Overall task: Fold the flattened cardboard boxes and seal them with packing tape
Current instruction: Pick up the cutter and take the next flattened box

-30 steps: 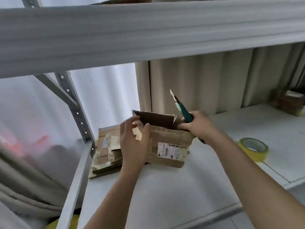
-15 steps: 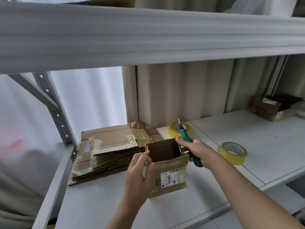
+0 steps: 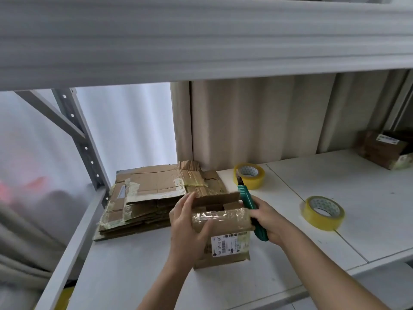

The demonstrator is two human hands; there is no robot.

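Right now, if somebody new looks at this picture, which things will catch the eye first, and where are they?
In the middle, the left hand grips a small cardboard box on the white shelf, while the right hand holds a green box cutter at the box's right side. Behind the box to the left lies a stack of flattened cardboard, and two yellow tape rolls sit to the right.

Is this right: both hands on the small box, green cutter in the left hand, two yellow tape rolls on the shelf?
Wrong hand. The head view shows the green cutter in the right hand; the left hand grips the small box. Two yellow tape rolls is right.
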